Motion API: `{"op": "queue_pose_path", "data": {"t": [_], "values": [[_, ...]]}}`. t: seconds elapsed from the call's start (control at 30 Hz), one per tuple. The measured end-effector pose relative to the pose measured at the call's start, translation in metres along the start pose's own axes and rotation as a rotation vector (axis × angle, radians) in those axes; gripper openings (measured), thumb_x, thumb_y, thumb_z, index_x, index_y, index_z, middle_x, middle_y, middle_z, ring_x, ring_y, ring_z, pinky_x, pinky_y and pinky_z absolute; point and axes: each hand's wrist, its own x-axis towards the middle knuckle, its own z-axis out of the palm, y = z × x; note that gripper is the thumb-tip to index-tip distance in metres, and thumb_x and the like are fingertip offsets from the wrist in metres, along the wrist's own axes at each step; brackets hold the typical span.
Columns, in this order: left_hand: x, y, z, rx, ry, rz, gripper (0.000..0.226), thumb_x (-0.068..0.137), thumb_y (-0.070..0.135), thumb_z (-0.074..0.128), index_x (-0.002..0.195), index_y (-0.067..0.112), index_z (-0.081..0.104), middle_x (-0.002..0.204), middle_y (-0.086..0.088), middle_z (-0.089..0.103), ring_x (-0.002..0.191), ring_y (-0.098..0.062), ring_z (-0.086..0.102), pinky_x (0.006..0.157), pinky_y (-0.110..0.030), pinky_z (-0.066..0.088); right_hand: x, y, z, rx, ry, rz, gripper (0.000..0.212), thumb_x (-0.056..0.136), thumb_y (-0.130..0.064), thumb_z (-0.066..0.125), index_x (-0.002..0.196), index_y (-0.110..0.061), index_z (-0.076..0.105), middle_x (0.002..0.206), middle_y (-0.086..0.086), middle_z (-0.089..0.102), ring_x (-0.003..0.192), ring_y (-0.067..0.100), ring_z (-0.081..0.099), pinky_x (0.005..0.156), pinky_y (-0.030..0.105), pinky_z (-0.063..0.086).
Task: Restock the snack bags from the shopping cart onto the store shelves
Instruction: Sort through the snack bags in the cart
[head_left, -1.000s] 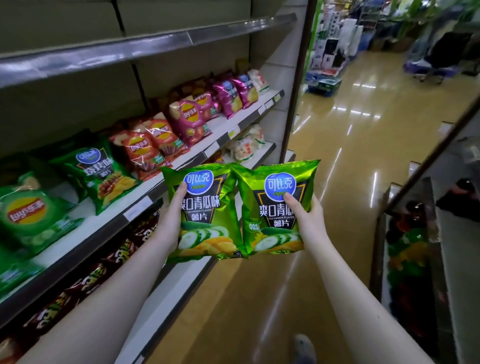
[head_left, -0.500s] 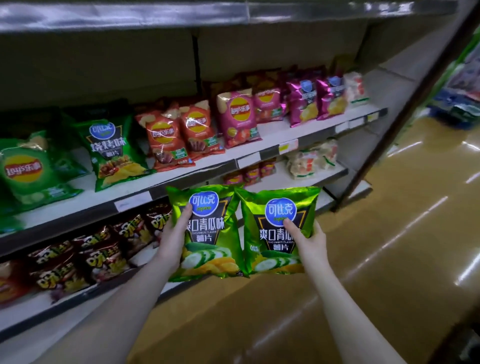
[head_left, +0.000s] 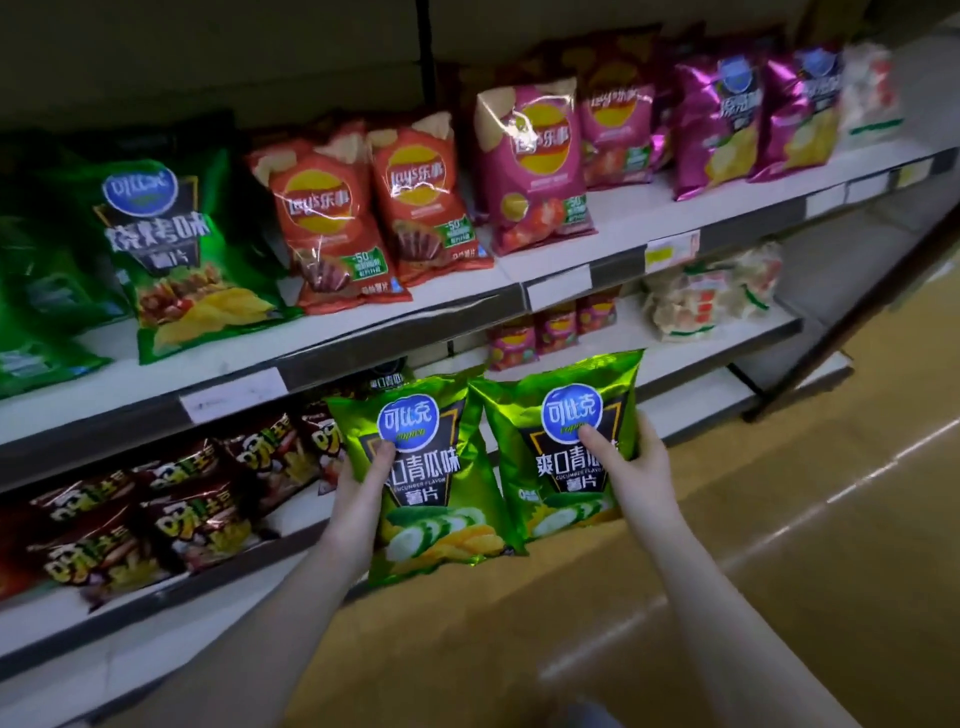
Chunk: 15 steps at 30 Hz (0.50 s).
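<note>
I hold two bright green cucumber chip bags side by side in front of the lower shelf. My left hand (head_left: 358, 493) grips the left green bag (head_left: 431, 478) by its left edge, thumb on the front. My right hand (head_left: 636, 467) grips the right green bag (head_left: 556, 447) by its right edge, thumb across the print. Both bags are upright, their inner edges touching. Behind them, a matching green bag (head_left: 387, 379) peeks out on the lower shelf (head_left: 691, 338). The shopping cart is out of view.
The middle shelf (head_left: 363, 338) carries dark green bags (head_left: 171, 249), orange-red bags (head_left: 363, 218), pink bags (head_left: 535, 166) and purple bags (head_left: 753, 119). Dark brown snack bags (head_left: 156, 514) fill the lower shelf's left, pale packs (head_left: 711, 291) its right. Glossy tan floor (head_left: 779, 519) lies to the right.
My view has turned left to face the shelves and moved closer. Both hands have carried the two green bags nearer to the lower shelf.
</note>
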Motion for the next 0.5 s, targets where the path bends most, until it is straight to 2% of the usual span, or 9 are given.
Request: {"op": "queue_pose_path", "data": {"t": [0.07, 0.13, 0.23, 0.37, 0.43, 0.5], "values": [[0.022, -0.019, 0.000, 0.019, -0.052, 0.015, 0.088, 0.054, 0.061, 0.083, 0.129, 0.028, 0.049, 0.125, -0.004, 0.064, 0.110, -0.025, 0.062, 0.101, -0.047, 0.044, 0.023, 0.027, 0.006, -0.018, -0.010, 0.014, 0.057, 0.066, -0.042, 0.083, 0.113, -0.020, 0.060, 0.099, -0.006, 0.071, 0.091, 0.006, 0.068, 0.076, 0.025, 0.055], [0.057, -0.040, 0.003, 0.013, -0.049, -0.005, 0.101, 0.040, 0.056, 0.089, 0.129, 0.027, 0.050, 0.119, -0.001, 0.067, 0.109, -0.026, 0.064, 0.099, -0.049, 0.046, 0.056, 0.058, 0.014, -0.018, -0.031, 0.019, 0.055, 0.065, -0.043, 0.083, 0.110, -0.021, 0.062, 0.098, -0.004, 0.072, 0.094, 0.013, 0.068, 0.078, 0.028, 0.054], [0.102, -0.069, 0.007, 0.009, 0.012, 0.007, 0.073, 0.053, 0.033, 0.091, 0.116, 0.029, 0.056, 0.111, -0.001, 0.070, 0.107, -0.027, 0.064, 0.099, -0.049, 0.046, 0.098, 0.097, 0.023, 0.000, -0.074, 0.014, 0.045, 0.068, -0.035, 0.080, 0.107, -0.022, 0.062, 0.098, 0.000, 0.073, 0.092, 0.015, 0.069, 0.078, 0.033, 0.056], [0.159, -0.095, 0.006, 0.018, 0.085, 0.055, 0.070, 0.050, 0.039, 0.092, 0.112, 0.025, 0.062, 0.107, -0.001, 0.073, 0.105, -0.025, 0.066, 0.102, -0.052, 0.043, 0.154, 0.144, 0.044, 0.011, -0.124, -0.028, 0.034, 0.072, -0.024, 0.076, 0.103, -0.021, 0.062, 0.096, 0.000, 0.072, 0.086, 0.010, 0.069, 0.071, 0.023, 0.056], [0.184, -0.098, 0.009, 0.069, 0.168, 0.110, 0.062, 0.051, 0.042, 0.091, 0.104, 0.027, 0.063, 0.102, 0.002, 0.072, 0.103, -0.022, 0.064, 0.102, -0.046, 0.043, 0.182, 0.162, 0.058, 0.006, -0.133, -0.046, 0.035, 0.069, -0.024, 0.077, 0.100, -0.021, 0.063, 0.093, 0.000, 0.073, 0.088, 0.015, 0.069, 0.076, 0.032, 0.058], [0.207, -0.101, 0.010, 0.117, 0.250, 0.176, 0.042, 0.063, 0.032, 0.088, 0.095, 0.028, 0.061, 0.096, 0.007, 0.068, 0.100, -0.022, 0.061, 0.097, -0.037, 0.040, 0.206, 0.178, 0.071, 0.017, -0.144, -0.049, 0.042, 0.064, -0.030, 0.078, 0.102, -0.021, 0.063, 0.095, 0.001, 0.073, 0.091, 0.020, 0.069, 0.083, 0.044, 0.056]]}}
